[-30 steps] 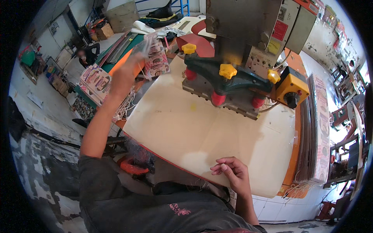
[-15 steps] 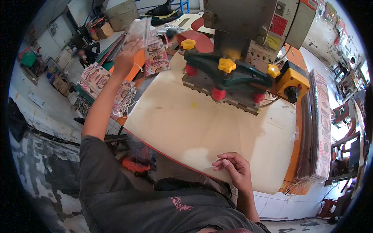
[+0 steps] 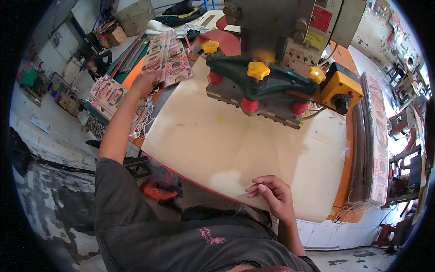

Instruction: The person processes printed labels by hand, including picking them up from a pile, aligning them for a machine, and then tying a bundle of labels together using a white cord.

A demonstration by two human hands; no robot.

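My left hand point(image 3: 146, 84) reaches to the far left of the work table. Its fingers are closed on the lower end of a printed strip point(image 3: 157, 49), pink and white with oval pictures, which looks glossy like clear film. Beside it lies another printed strip point(image 3: 177, 68). My right hand point(image 3: 275, 196) hovers at the near edge of a cream board point(image 3: 226, 154), fingers half bent and apart, with nothing in them. Over the board's far side stands a press with a dark green head point(image 3: 258, 81), yellow star knobs point(image 3: 258, 70) and red spacers point(image 3: 249, 106).
More printed strips point(image 3: 108, 93) with white cords point(image 3: 144, 120) lie left of the board. A tall stack of bagged strips point(image 3: 376, 140) stands at the right edge. A yellow control box point(image 3: 340, 88) with a black dial is beside the press. A person point(image 3: 97, 65) is in the left background.
My left hand has come down and nearer, and a printed strip now lies where blurred clear film was held up. My right hand has hardly moved; the view has shifted slightly.
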